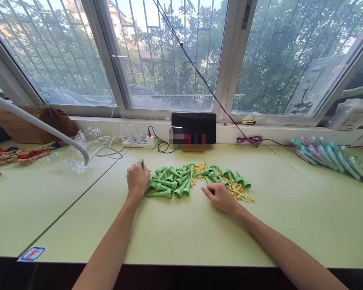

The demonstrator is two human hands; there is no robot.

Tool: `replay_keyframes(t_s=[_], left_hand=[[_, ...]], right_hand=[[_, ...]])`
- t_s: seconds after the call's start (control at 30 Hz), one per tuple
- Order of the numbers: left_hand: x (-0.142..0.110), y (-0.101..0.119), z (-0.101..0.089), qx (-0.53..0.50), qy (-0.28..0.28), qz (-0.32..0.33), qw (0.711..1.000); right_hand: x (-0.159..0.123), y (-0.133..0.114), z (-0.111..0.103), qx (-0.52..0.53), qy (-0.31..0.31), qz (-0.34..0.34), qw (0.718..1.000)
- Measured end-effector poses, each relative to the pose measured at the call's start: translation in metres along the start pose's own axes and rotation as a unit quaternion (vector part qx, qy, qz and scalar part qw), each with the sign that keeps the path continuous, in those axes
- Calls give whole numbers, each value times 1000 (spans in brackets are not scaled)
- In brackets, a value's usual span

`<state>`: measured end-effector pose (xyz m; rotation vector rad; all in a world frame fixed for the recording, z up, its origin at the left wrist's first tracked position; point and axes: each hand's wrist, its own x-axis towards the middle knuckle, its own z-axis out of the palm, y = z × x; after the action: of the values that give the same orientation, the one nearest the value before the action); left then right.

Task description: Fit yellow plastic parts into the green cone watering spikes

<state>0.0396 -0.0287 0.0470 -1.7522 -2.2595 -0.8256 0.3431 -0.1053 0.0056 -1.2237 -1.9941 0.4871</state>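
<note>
My left hand (136,178) is closed at the left end of a pile of green plastic watering spikes (166,184), each a hollow cone with a ribbed cap. A narrow green tip (142,163) pokes up out of this fist, the rest of that spike being covered by the fingers. To the right, my right hand (220,196) rests low over the table with its fingers curled together. Whatever its fingers may hold is hidden. Beside and behind it lie more green spikes (228,175) and a scatter of small yellow plastic pieces (238,190).
A dark screen (193,128) on a stand is behind the pile, with a power strip (139,142) to its left. Bagged toothbrush-like coloured items (332,157) lie far right. Wooden beads (21,155) and a white curved tube (48,127) are at left.
</note>
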Motion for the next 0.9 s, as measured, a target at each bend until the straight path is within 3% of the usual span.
replay_keyframes(t_s=[0.23,0.6,0.9], left_hand=[[4,-7,3,-8,-23,-36,999],[3,0,-7,-9,-47,-105,993],[4,-2,-2,-20,-52,-111,992]], right_hand=[[0,1,1,-4,-7,-3,1000],[0,4,2,-11,-8,-7,1000],[1,3,2,-17,-13,-8,1000]])
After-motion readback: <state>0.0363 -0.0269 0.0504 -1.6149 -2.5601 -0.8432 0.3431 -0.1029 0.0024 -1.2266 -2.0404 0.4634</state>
